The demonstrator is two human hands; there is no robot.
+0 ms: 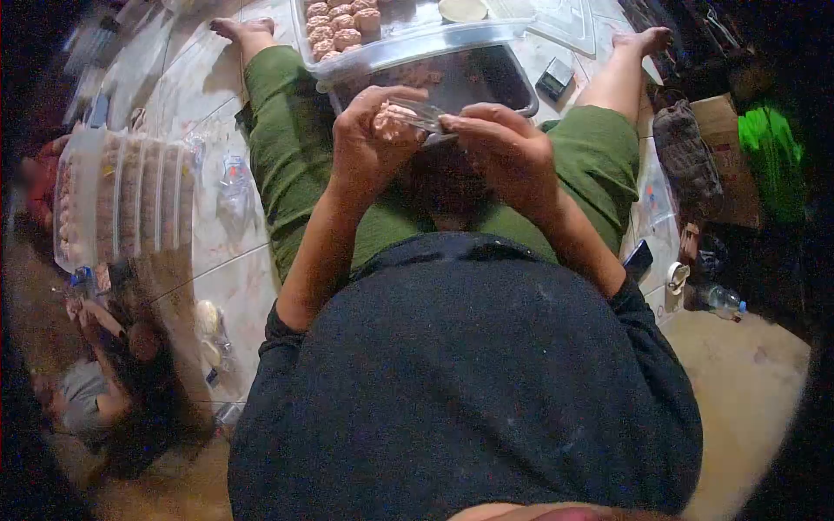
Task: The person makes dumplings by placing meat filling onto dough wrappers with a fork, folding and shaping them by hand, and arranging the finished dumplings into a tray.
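Note:
A lumpy pinkish piece rests in my left hand, whose fingers curl round it. My right hand pinches a thin, clear item that reaches over to the piece; its exact shape is blurred. Both hands are close together above my lap, just in front of a dark tray. Beyond that, a clear plastic container holds several similar lumpy pieces at its left and a round pale disc.
Stacked clear containers full of pieces stand at the left, near another person. A small scale-like device lies right of the tray. A phone, a bottle and a cardboard box are at the right.

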